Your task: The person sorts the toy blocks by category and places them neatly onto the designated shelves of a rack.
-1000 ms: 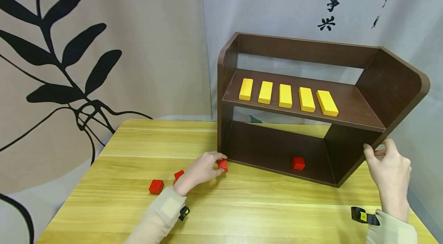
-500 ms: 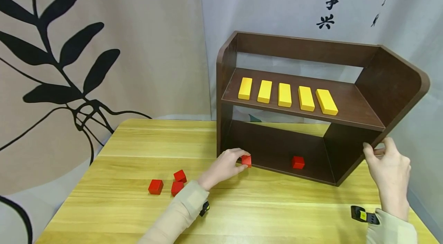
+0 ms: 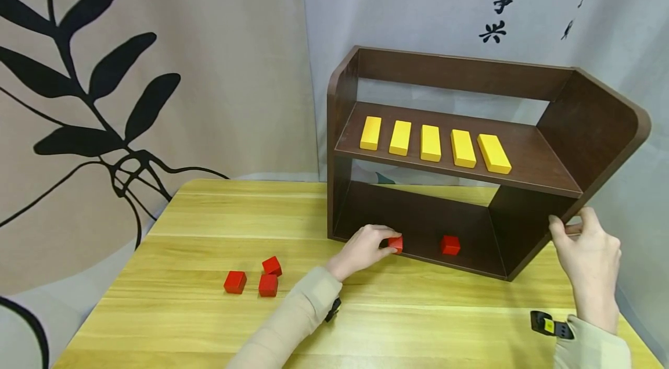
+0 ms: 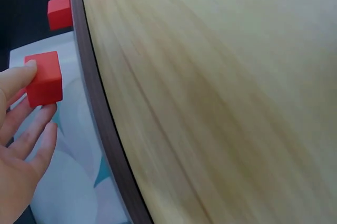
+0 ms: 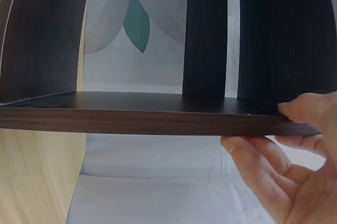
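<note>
My left hand (image 3: 366, 247) pinches a red cube (image 3: 396, 244) between thumb and fingers at the front edge of the lower shelf. In the left wrist view that cube (image 4: 46, 79) is held by the thumb and fingertips, the other fingers spread below. To its right, another red cube (image 3: 450, 245) sits on the lower shelf. My right hand (image 3: 590, 258) grips the front edge of the right side panel of a dark brown two-tier shelf (image 3: 590, 125). In the right wrist view the thumb lies on one face of the panel (image 5: 158, 121), fingers on the other.
Several yellow blocks (image 3: 430, 143) stand in a row on the upper shelf. Three red cubes (image 3: 268, 285) lie on the wooden table (image 3: 209, 334) at the left. A printed cloth (image 3: 251, 67) hangs behind the table.
The left hand has carried the red cube rightward from beside the shelf's left front corner to the lower shelf's front edge. My right hand stays in place on the side panel.
</note>
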### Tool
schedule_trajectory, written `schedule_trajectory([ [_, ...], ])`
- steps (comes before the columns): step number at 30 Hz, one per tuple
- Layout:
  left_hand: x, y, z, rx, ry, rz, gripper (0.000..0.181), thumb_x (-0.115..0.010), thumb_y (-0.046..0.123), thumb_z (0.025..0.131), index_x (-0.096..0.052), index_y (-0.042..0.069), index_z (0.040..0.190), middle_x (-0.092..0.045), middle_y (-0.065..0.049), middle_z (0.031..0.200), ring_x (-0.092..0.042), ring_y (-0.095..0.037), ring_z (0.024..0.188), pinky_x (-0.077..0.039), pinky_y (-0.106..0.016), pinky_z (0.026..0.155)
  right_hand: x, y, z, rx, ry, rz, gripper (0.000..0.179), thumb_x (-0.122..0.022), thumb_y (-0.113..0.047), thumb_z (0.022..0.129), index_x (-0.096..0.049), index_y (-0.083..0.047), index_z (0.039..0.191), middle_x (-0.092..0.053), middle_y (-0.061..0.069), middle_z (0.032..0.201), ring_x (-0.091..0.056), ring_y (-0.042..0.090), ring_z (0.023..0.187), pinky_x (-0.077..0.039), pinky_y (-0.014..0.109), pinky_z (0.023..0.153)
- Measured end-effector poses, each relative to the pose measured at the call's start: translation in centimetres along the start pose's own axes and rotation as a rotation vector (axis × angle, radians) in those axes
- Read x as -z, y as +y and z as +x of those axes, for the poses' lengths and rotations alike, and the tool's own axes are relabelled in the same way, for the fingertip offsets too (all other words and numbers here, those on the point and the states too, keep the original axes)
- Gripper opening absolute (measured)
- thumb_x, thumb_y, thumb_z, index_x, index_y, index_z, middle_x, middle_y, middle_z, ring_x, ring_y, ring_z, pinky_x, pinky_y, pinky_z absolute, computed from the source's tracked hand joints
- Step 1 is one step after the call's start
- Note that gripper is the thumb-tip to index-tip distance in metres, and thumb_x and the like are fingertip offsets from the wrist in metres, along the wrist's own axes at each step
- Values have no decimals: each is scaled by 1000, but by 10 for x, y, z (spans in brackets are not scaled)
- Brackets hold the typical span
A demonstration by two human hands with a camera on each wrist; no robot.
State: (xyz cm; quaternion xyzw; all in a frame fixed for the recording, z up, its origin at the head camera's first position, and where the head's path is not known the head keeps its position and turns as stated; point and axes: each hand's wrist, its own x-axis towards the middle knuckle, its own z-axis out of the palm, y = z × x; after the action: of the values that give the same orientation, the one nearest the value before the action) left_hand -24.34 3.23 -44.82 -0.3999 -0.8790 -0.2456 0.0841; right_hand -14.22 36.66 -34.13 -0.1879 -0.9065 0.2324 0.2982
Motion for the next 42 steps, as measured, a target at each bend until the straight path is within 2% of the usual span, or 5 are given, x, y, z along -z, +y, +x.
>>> schedule_trajectory([
  [4,-7,3,7,18,-14,6,32,-68,26,88,-69,13,117,-70,-1,115,-66,-5,84,-49,-11,74,0,0,1,-6,-5,0,34,-54,-29,90,-54,3,101,-67,29,95,-55,54,84,-35,47,56],
  [10,-16,8,16,67,-61,-6,32,-68,28,87,-69,16,116,-72,2,111,-32,0,47,-27,-10,45,0,0,1,-10,-14,-1,34,-54,-30,90,-54,2,101,-67,29,97,-55,54,86,-37,50,59],
  [16,-20,12,19,53,-52,44,28,-67,26,88,-69,14,114,-70,1,113,-65,-3,82,-48,-10,67,0,0,0,-8,-7,3,33,-54,-30,90,-54,2,100,-67,29,95,-55,54,85,-37,51,60],
  [26,-11,15,11,-156,-8,333,17,-69,28,87,-73,19,101,-70,6,104,-67,-6,90,-53,-16,79,-1,0,0,2,6,3,33,-54,-29,90,-54,2,100,-67,29,94,-56,54,85,-37,52,60],
  [42,-18,33,11,-198,-288,579,53,-56,42,93,-45,27,142,-41,7,150,-43,-9,136,-44,-33,105,-1,1,0,-10,-8,-2,34,-54,-30,90,-54,2,101,-67,28,96,-56,55,86,-37,52,60],
])
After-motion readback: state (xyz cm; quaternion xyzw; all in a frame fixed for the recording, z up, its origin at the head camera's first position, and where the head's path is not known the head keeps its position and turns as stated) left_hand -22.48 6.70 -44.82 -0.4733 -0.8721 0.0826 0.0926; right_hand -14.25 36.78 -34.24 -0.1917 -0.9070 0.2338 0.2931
